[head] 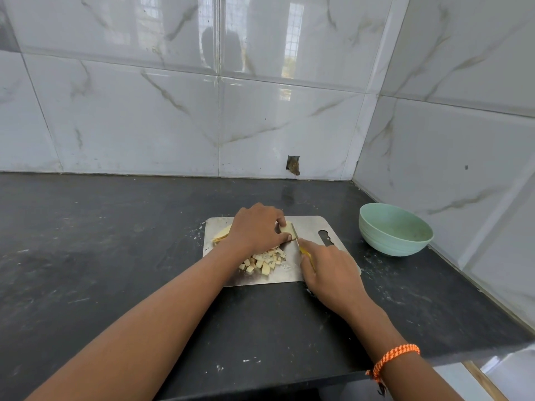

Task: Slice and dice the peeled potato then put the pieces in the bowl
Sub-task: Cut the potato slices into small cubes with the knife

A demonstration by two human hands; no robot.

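Fingers: left hand (254,228) pinches potato strips (286,228); right hand (330,270) grips the knife (298,241) — blade at the strips.
Diced pieces (265,261): piled on the steel cutting board (307,224).
Bowl (395,230): right of the board, on the table (115,241).

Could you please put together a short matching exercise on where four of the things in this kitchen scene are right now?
Things:
1. bowl
2. diced potato pieces
3. knife
4. potato slices

Places:
A. gripped in the right hand, blade at the potato piece that the left hand pinches
B. on the dark counter to the right of the cutting board, no potato visible in it
C. at the board's left edge, partly behind the left hand
D. piled on the board's near part, between the two hands

Pairs: 1-B, 2-D, 3-A, 4-C
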